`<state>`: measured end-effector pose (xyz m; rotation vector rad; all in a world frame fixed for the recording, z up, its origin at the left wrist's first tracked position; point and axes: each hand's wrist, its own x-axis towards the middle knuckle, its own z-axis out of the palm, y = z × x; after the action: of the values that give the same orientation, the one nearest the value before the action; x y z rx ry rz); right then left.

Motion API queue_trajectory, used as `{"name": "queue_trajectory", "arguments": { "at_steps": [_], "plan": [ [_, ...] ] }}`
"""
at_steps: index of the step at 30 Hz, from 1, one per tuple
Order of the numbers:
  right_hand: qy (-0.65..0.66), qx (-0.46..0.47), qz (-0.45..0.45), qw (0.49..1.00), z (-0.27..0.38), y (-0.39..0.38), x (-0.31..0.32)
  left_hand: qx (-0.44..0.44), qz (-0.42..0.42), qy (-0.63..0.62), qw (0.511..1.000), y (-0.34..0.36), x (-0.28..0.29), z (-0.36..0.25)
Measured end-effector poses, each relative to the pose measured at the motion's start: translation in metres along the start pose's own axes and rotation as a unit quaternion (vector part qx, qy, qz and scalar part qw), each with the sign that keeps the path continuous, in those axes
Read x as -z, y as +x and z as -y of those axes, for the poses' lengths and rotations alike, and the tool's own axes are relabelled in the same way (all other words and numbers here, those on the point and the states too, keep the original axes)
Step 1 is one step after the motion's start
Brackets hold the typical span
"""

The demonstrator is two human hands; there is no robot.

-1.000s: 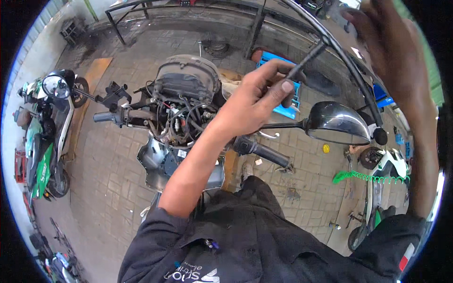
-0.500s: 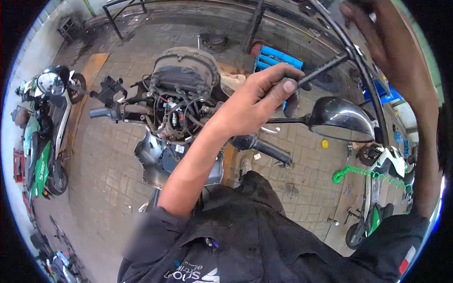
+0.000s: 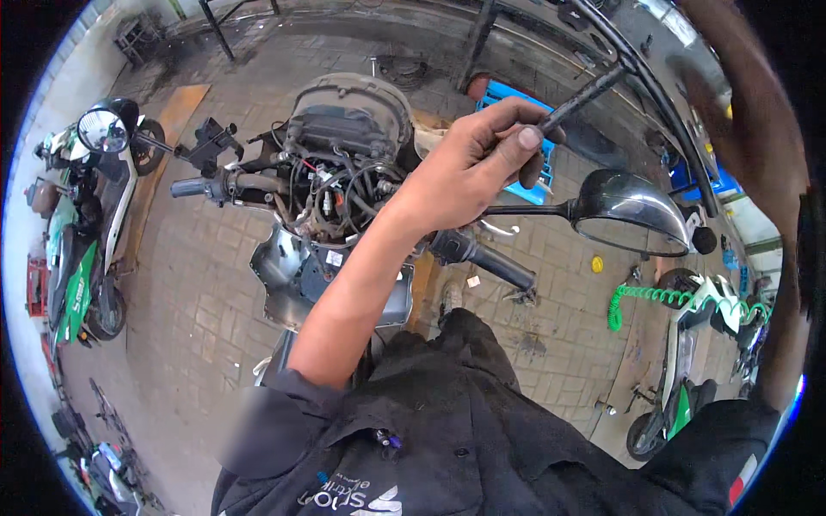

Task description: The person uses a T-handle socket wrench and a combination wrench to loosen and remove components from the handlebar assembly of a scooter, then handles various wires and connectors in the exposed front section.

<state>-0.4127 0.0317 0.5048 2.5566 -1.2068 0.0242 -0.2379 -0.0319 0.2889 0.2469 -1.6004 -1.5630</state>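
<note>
My left hand (image 3: 486, 163) is closed round the lower end of a short black metal bar (image 3: 588, 90), which joins a long bent tube (image 3: 667, 116) overhead. My right hand (image 3: 731, 112) is raised at the upper right beside that tube, dark and smeared, its grip unclear. Below them is a partly stripped scooter front end, with a dusty housing (image 3: 340, 107), exposed wiring (image 3: 335, 193), left handlebar grip (image 3: 185, 187), right grip (image 3: 499, 268), a round left mirror (image 3: 103, 131) and a black right mirror (image 3: 615, 206). An open metal cover (image 3: 288, 284) hangs below the wiring.
Parked green and white scooters stand at left (image 3: 82, 284) and right (image 3: 684, 361). A blue tray (image 3: 538, 185), green coiled hose (image 3: 637, 292), yellow round object (image 3: 597, 264) and wooden board (image 3: 176, 116) lie around the paved floor (image 3: 198, 301). A black railing (image 3: 215, 26) runs behind.
The bent tube and bar have shifted rightward since a second ago. My right hand has moved outward to the right; my left hand stays on the bar, slightly higher in view.
</note>
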Motion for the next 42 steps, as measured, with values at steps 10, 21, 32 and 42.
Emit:
{"name": "queue_trajectory", "arguments": {
  "at_steps": [10,21,32,42],
  "plan": [
    [0.203,-0.352,0.338,0.849,0.011,0.061,0.031,0.041,-0.010,-0.001,0.999,-0.003,-0.001,0.001],
    [0.002,0.050,0.020,0.999,0.013,0.020,-0.002,0.064,0.024,-0.034,0.997,-0.008,0.011,0.003],
    [-0.063,0.078,0.051,0.994,0.008,0.046,0.008,-0.182,-0.180,0.168,0.952,-0.015,0.005,-0.027],
    [0.281,-0.143,-0.180,0.932,0.012,0.014,-0.074,-0.440,-0.350,0.247,0.789,0.061,-0.010,-0.118]
  ]
}}
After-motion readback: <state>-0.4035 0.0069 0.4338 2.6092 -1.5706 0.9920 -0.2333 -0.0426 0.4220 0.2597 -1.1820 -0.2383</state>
